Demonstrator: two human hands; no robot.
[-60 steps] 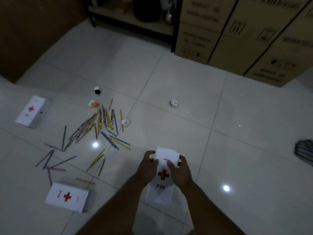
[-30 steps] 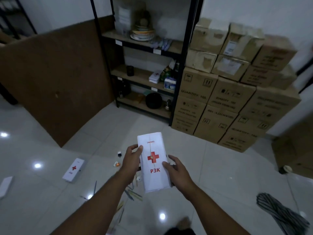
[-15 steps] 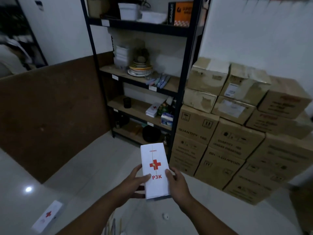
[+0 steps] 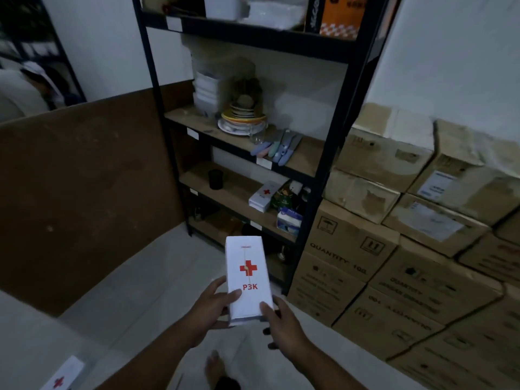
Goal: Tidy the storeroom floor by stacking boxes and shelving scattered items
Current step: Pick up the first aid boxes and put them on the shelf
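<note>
A white first-aid box (image 4: 247,274) with a red cross and "P3K" is held upright in front of me. My left hand (image 4: 212,308) grips its lower left side, thumb on the front face. My right hand (image 4: 281,323) grips its lower right corner. Ahead stands a black metal shelf unit (image 4: 323,175) with wooden boards. On its lower board lies another white first-aid box (image 4: 263,195). A third first-aid box (image 4: 63,375) lies on the floor at the bottom left.
Stacked cardboard cartons (image 4: 408,263) fill the right side beside the shelf. A brown board (image 4: 84,192) leans at the left. Plates (image 4: 243,119), knives (image 4: 277,149), a black cup (image 4: 215,179) and a tissue pack (image 4: 289,220) sit on the shelves. My foot (image 4: 213,370) shows on the pale tiled floor.
The box was picked up off the floor in both hands. The view rose from the scattered pencils to the shelf, and I have come closer to it.
</note>
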